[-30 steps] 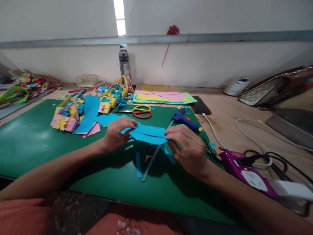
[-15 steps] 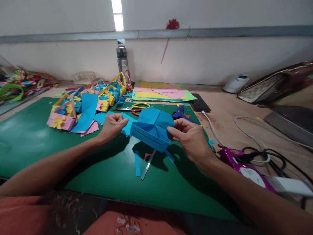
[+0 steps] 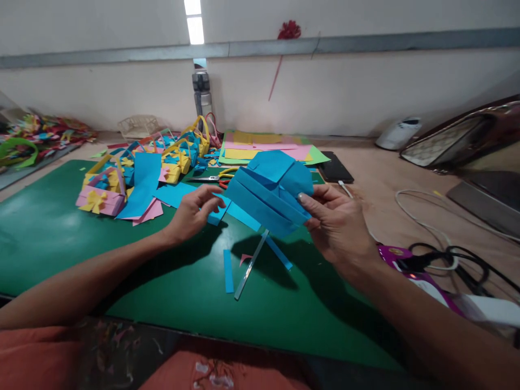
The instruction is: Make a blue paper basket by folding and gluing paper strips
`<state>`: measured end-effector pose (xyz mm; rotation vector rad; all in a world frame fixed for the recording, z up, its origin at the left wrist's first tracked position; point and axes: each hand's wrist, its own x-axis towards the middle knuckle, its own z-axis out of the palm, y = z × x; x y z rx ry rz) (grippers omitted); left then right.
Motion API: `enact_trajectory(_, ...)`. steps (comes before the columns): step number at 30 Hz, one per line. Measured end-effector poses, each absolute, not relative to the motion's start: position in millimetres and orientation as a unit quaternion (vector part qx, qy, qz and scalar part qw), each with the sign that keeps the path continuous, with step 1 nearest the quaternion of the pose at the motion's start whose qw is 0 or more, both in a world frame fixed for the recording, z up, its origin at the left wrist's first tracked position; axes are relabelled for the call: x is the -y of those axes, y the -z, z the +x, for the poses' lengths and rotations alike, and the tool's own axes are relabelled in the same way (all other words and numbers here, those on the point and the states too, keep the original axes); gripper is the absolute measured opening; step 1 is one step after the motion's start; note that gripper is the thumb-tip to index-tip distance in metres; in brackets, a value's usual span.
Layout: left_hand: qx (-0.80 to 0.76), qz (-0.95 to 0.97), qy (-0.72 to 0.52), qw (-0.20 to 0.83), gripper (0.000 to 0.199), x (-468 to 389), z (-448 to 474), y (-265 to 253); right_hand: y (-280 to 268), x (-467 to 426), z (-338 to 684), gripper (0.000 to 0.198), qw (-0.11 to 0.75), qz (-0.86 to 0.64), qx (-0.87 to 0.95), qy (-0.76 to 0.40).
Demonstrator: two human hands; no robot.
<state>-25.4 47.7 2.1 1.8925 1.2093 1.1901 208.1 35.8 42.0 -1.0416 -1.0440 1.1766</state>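
My right hand (image 3: 337, 225) pinches the right edge of a folded blue paper piece (image 3: 264, 197), its thumb on the near face. The piece has pleated bands along its lower side and is held tilted above the green mat (image 3: 162, 281). Just left of it is my left hand (image 3: 199, 214), empty, its fingers loosely bent with the thumb apart from them. Below lie a clear glue stick (image 3: 249, 271), a narrow blue paper strip (image 3: 228, 271) and a small pink scrap (image 3: 245, 258). Scissors (image 3: 207, 179) are partly hidden behind the folded piece.
Finished small paper baskets (image 3: 101, 197) stand at the left, with blue sheets (image 3: 147, 181) beside them. Coloured paper sheets (image 3: 280, 146) and a black phone (image 3: 335, 167) lie at the back. A purple power strip (image 3: 392, 254) with cables is at the right.
My right hand has raised the folded blue paper and moved it right, turning its pleated side more toward me. My left hand has loosened from a fist and moved slightly right.
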Motion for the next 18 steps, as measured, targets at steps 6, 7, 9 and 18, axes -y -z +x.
enact_trajectory(6, -0.338, 0.913, -0.144, 0.180, 0.034, 0.1, -2.1, -6.5, -41.8, -37.9, 206.6, 0.024, 0.612, -0.432, 0.420, -0.511)
enact_trajectory(7, -0.330, 0.924, -0.113, 0.157, 0.037, 5.1, 2.0, -6.4, -41.4, -38.4, 206.5, 0.025, 0.614, -0.431, 0.419, -0.512)
enact_trajectory(9, -0.331, 0.933, -0.073, 0.124, 0.037, 9.6, 9.0, -4.9, -40.6, -39.1, 206.2, 0.027, 0.615, -0.428, 0.416, -0.515)
enact_trajectory(18, -0.378, 0.923, -0.044, 0.054, 0.036, -12.2, 21.4, -0.8, -40.5, -35.2, 201.0, 0.029, 0.608, -0.433, 0.413, -0.522)
